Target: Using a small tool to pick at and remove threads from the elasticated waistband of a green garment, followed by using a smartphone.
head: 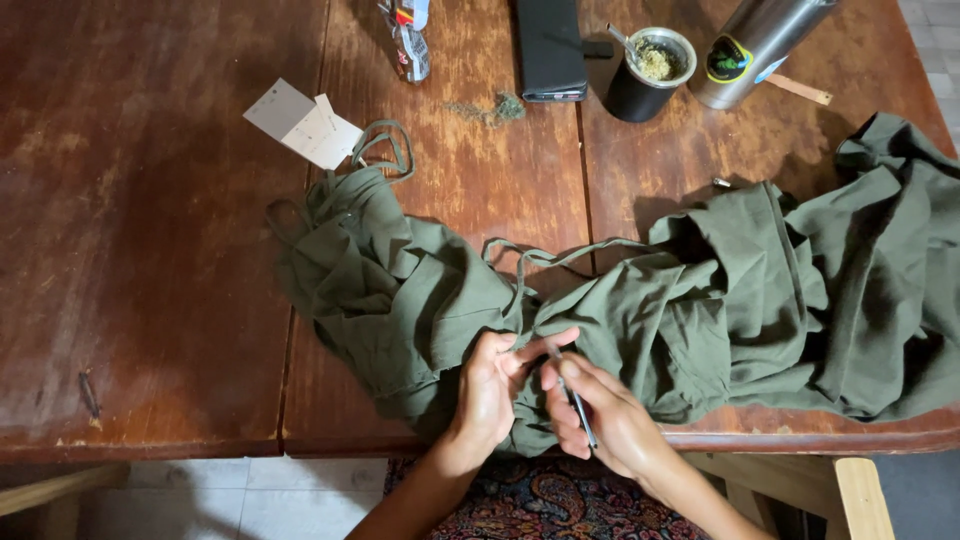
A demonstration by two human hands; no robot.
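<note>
Green cloth [640,310] lies bunched across the desk's [150,250] near edge, spilling toward the right corner; probably pulled close so the seam sits right under the hands. Left hand [492,385] pinches a fold at the near edge, fingers closed on cloth, likely to keep it taut. Right hand [600,415] is closed round a thin dark tool [578,410], tip aimed at the pinched spot. Cup [648,70], flask [755,45] & card [305,125] sit by the far edge, out of the way.
</note>
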